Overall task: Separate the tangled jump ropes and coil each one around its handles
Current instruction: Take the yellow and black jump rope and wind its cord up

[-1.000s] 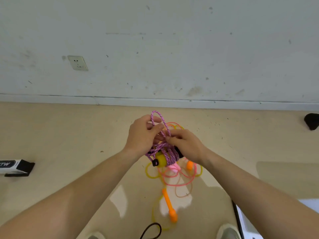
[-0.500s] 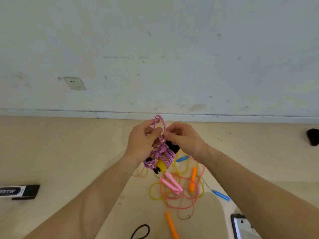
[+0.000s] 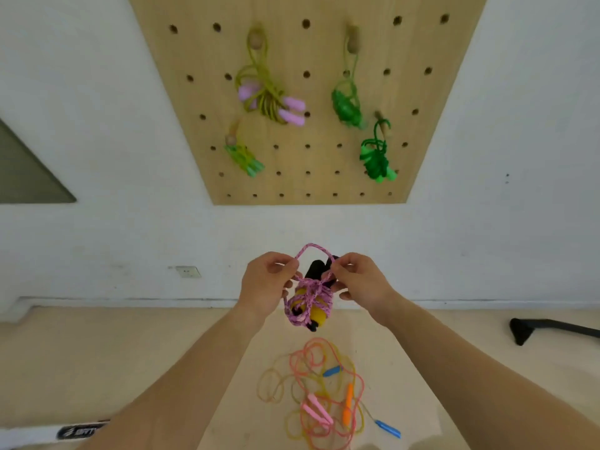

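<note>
Pink-purple speckled rope (image 3: 308, 295); yellow-black handles (image 3: 319, 315); tan pegboard (image 3: 305, 53); beige floor (image 3: 97, 368).

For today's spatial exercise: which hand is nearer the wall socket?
Left. The left hand pinches the pink rope just right of the wall socket; the right hand pinches it farther right.

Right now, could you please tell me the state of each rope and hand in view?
purple rope: coiled around its yellow-and-black handles, held in the air, top loop spread.
left hand: pinches the loop's left side.
right hand: pinches the loop's right side.
floor ropes: tangled in a loose pile.
pegboard ropes: four coiled bundles, hanging on pegs.
</note>
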`<state>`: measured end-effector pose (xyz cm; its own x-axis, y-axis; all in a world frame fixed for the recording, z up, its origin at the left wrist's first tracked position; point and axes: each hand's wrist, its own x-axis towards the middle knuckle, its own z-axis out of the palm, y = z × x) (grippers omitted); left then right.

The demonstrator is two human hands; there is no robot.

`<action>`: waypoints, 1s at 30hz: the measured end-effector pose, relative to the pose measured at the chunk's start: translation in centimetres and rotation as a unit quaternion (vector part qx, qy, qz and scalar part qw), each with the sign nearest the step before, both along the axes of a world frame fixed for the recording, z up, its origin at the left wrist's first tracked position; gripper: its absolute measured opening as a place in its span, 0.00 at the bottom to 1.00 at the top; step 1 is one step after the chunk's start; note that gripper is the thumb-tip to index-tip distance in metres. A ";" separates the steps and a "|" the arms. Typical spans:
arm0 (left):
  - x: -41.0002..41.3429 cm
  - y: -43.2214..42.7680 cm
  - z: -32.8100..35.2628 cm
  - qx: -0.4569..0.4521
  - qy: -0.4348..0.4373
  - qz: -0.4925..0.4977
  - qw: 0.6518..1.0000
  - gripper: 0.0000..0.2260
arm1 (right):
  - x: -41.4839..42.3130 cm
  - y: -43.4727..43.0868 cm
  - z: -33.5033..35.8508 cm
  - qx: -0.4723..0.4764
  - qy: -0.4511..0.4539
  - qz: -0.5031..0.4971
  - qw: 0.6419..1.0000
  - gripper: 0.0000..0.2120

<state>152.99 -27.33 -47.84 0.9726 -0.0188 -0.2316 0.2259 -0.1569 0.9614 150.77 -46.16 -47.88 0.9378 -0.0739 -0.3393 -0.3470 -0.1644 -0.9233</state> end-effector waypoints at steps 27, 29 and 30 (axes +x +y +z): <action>10.5 2.8 37.6 -0.023 -0.179 0.063 0.982 0.05 | 13.0 3.7 37.9 -0.041 -0.201 0.006 0.979 0.06; 12.5 4.5 38.8 -0.023 -0.198 0.073 0.977 0.05 | 14.8 5.7 39.3 -0.037 -0.206 0.002 0.978 0.07; 13.6 5.4 39.3 -0.027 -0.206 0.082 0.975 0.05 | 15.8 6.7 39.9 -0.031 -0.210 -0.002 0.977 0.06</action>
<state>166.61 -21.90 -8.54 0.9741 0.1425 0.1755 -0.1625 -0.0983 0.9818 166.54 -39.48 -7.98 0.9931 -0.0854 0.0800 0.0592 -0.2236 -0.9729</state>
